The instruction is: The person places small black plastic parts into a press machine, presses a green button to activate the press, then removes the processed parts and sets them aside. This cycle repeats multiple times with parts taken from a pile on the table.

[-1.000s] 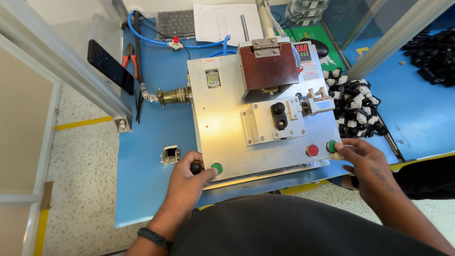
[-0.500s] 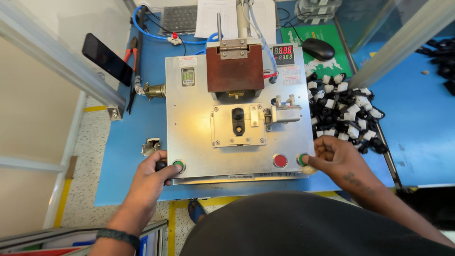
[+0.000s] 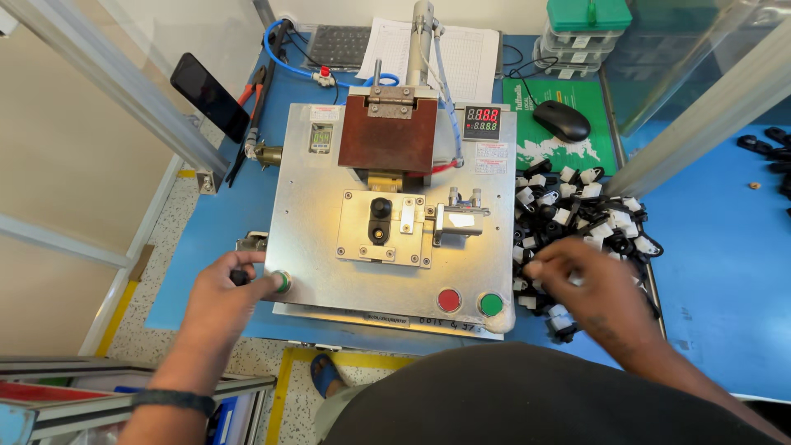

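Grey sheet metal forms the top plate of the press fixture (image 3: 329, 239), which stands on a blue table (image 3: 717, 247) directly in front of the person. The left hand (image 3: 227, 288) rests at the plate's near left corner, fingers curled, with the thumb against the left green push button (image 3: 283, 281); a small black part (image 3: 239, 277) shows between the fingers, but whether it is gripped cannot be told. The right hand (image 3: 597, 288) is blurred and lies over the pile of black and white parts (image 3: 589, 210) just beside the fixture's right edge; its fingers are bent toward the pile, and whether they hold a part cannot be told.

On the plate, a red push button (image 3: 449, 300) and a right green push button (image 3: 491, 305) sit side by side at the near right corner. A lit nest block (image 3: 386, 229) holding a black piece occupies the centre. Behind it stands a brown press head (image 3: 389, 136) with a vertical cylinder above. A digital controller (image 3: 482, 122) with red and green digits is mounted at the far right of the plate.

Further out, a black mouse (image 3: 561, 121) lies on a green mat (image 3: 568, 124). A dark phone (image 3: 210, 96) leans at the far left, and a paper sheet (image 3: 461, 49) lies at the far edge of the table.
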